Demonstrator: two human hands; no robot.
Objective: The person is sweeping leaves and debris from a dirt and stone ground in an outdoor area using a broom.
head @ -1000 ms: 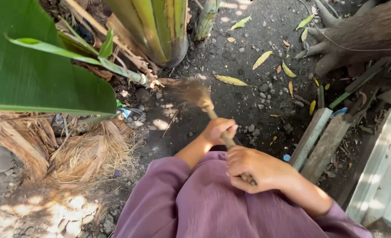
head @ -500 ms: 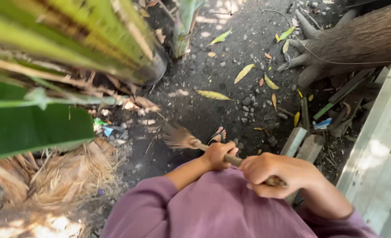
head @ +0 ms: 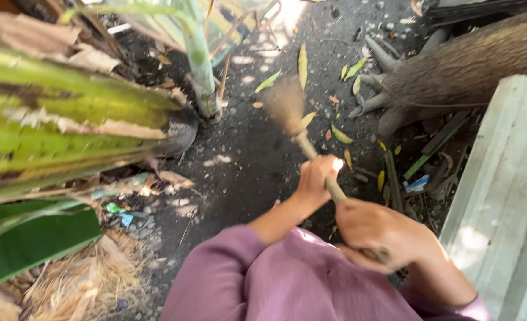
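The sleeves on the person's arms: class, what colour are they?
The sleeves are a plain purple, with no pattern, seen in the head view.

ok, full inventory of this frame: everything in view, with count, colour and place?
broom: one, tan bristles on a wooden handle, centre, over the dark ground
fallen leaves: many, yellow and green, scattered top centre and right
banana stem: one thick, green and yellow, left
young stalk: one, pale green, top centre
tree trunk: one, brown, roots showing, top right
concrete slab: one, grey, right edge
dry fibre: one heap, straw colour, bottom left
sleeves: purple, bottom
left hand: on handle, forward
right hand: on handle, rear
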